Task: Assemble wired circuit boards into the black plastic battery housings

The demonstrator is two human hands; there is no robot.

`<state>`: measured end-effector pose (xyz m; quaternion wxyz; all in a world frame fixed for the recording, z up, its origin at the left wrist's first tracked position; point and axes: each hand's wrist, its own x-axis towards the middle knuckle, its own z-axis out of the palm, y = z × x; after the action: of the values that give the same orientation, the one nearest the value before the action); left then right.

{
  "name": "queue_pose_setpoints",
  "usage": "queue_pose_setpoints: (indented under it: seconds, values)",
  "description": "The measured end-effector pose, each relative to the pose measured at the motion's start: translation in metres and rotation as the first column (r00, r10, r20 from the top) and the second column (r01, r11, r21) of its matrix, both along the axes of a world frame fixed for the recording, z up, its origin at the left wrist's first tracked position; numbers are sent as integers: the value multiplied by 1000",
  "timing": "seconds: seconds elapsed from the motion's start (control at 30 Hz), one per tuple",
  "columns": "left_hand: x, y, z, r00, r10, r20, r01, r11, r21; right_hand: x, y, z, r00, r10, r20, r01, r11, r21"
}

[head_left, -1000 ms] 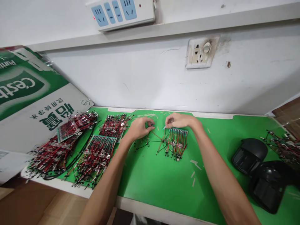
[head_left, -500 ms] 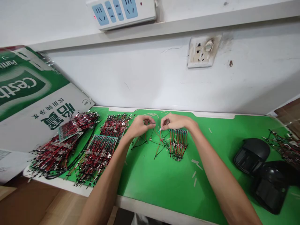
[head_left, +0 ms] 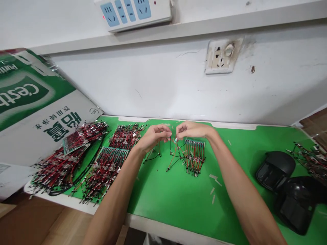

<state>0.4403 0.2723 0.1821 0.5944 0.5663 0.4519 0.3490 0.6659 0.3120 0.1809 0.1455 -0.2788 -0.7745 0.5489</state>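
Note:
My left hand is closed in a pinch on a thin black wire that hangs from the fingertips. Close by, my right hand pinches a tiny pale piece with red and black wires trailing down from it; the fingers partly cover it. Just below the right hand lies a circuit board strip with a row of red wires. More wires with black ends rest on the green mat under my left hand, partly hidden.
Wired board strips lie in piles at left, beside a green and white carton. Two black devices and another wire bundle are at right. Pale strips dot the green mat. A power strip is above.
My left hand has shifted slightly right, and the black wire now hangs straighter from its fingertips. My right hand has barely moved, rising a little.

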Motion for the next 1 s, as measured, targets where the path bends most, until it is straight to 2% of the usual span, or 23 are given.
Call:
queue_pose_setpoints:
  seconds: [0.13,0.27,0.37,0.53,0.73,0.87,1.0]
  values:
    - [0,-1,-1,999,-38,-20,37,998,-43,-3,-1,-5,991,-33,131,43,996,-77]
    - [3,1,-7,996,-5,-88,-1,997,-74,-1,1,-8,976,-40,212,53,997,-59]
    - [6,2,-12,997,25,-71,-32,993,-110,3,2,-8,968,-54,244,68,996,-49]
    - [13,0,-17,999,-17,-36,11,986,-165,6,1,-7,967,-28,252,51,995,-86]
    - [21,-4,-24,1000,-28,7,29,990,-138,7,0,-4,972,-35,234,71,987,-147]
    - [21,-4,-22,999,-38,21,41,986,-160,9,2,-5,982,5,186,21,990,-138]
    - [20,-2,-17,992,25,120,-2,982,-190,8,3,-7,987,13,162,7,992,-123]
